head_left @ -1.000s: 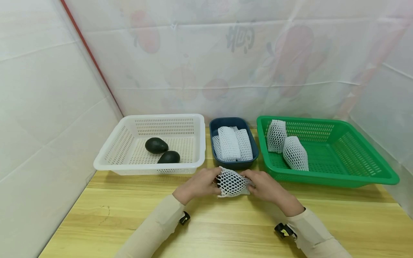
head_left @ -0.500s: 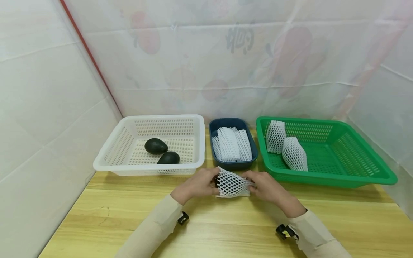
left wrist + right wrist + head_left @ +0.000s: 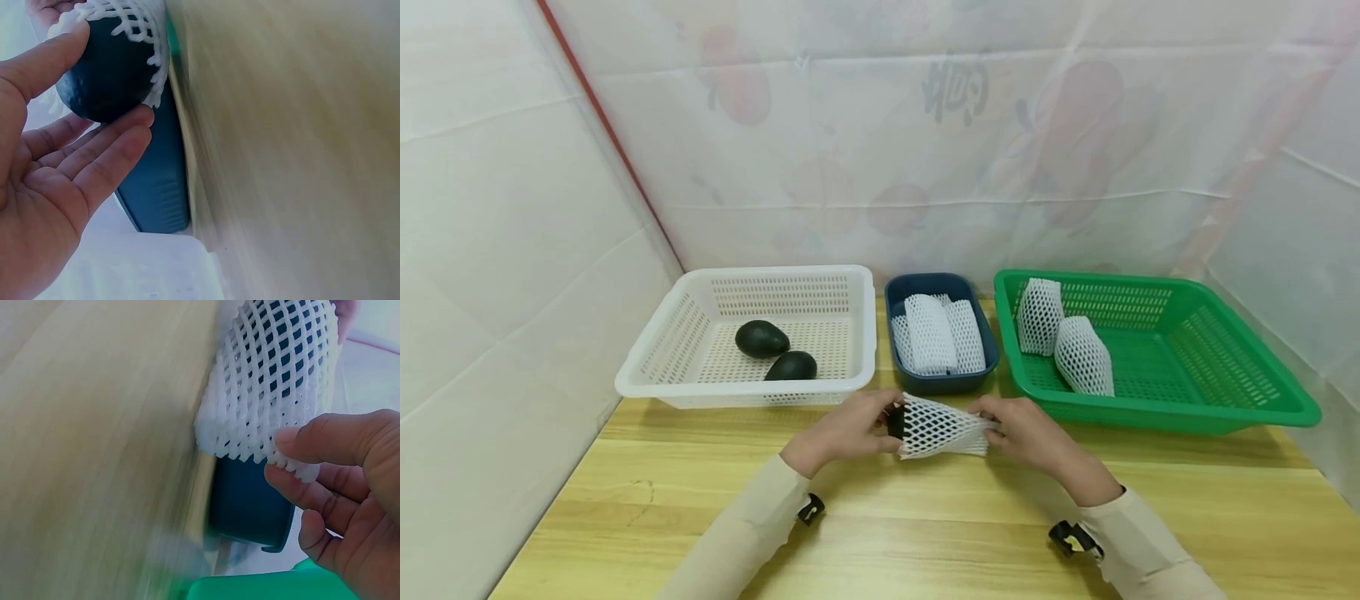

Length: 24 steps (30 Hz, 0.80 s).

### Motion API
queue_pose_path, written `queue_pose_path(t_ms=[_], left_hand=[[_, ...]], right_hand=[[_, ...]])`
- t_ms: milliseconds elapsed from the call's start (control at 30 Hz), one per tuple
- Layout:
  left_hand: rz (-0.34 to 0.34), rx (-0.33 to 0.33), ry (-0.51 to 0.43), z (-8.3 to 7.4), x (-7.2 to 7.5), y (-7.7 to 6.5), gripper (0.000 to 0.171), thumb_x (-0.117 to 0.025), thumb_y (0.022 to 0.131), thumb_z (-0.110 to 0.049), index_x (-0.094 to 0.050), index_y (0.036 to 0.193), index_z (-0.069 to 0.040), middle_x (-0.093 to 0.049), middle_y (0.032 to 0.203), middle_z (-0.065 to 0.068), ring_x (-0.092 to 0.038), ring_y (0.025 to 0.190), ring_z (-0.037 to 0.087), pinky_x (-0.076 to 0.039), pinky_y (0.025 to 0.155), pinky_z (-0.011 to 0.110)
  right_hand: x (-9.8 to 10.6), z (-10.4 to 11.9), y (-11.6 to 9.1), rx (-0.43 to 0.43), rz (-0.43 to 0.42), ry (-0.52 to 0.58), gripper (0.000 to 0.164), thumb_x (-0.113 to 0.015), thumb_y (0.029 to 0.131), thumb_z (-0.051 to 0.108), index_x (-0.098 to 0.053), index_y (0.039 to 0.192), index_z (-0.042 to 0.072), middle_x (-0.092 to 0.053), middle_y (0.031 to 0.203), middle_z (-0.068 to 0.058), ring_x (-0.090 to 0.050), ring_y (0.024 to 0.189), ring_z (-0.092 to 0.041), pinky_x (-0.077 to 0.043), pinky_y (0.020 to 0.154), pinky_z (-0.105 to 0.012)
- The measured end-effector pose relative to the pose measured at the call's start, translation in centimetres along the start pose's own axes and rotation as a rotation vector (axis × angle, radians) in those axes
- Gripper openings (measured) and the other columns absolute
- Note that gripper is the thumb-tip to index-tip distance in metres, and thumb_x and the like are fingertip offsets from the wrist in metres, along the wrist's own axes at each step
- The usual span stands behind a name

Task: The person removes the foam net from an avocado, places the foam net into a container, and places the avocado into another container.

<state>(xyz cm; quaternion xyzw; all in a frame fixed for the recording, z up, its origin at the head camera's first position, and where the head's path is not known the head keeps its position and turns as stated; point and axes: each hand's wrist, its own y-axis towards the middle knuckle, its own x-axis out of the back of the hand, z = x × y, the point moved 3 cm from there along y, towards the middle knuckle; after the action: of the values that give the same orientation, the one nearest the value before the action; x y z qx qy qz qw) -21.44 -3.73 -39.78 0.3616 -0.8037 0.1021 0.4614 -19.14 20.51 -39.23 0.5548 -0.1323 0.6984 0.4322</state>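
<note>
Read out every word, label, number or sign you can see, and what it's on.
No text is readable.
Back sheet: a dark character-like mark, too faint to read.
Right wrist's black clip: yellow patch, too small to tell.
Held avocado, net sleeve, white basket, blue tub, green basket: no lettering shows.

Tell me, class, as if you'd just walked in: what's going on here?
A person's left hand grips a dark fruit partly inside a white foam net, while the right hand pinches the net's other end. Two bare fruits lie in the white basket, two bulging nets in the green basket, and more nets in the blue tub between them.
</note>
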Motion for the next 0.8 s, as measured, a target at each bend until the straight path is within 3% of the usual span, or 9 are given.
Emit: queue_pose_path(t_ms=[467, 800], left_hand=[[0.028, 0.033, -0.015, 0.36, -0.17, -0.30, 0.053, -0.078, 0.076, -0.019, -0.052, 0.118, 0.000, -0.061, 0.106, 0.010, -0.059, 0.083, 0.018, -0.047, 0.071, 0.022], [0.043, 0.044, -0.087, 0.31, 0.07, -0.42, 0.059, -0.079, 0.074, -0.015, -0.050, 0.122, 0.003, -0.059, 0.111, 0.013, -0.061, 0.090, 0.020, -0.049, 0.077, 0.026]], right_hand=[[-0.29, -0.02, -0.16, 0.006, 0.001, 0.001, 0.030, -0.068, 0.071, -0.012, -0.063, 0.095, 0.005, -0.065, 0.081, -0.002, -0.059, 0.070, -0.014, -0.049, 0.059, -0.030], [-0.13, -0.09, -0.23, -0.054, 0.039, -0.033, 0.035, -0.072, 0.073, -0.002, -0.061, 0.106, 0.000, -0.065, 0.098, -0.010, -0.061, 0.084, -0.024, -0.050, 0.070, -0.039]])
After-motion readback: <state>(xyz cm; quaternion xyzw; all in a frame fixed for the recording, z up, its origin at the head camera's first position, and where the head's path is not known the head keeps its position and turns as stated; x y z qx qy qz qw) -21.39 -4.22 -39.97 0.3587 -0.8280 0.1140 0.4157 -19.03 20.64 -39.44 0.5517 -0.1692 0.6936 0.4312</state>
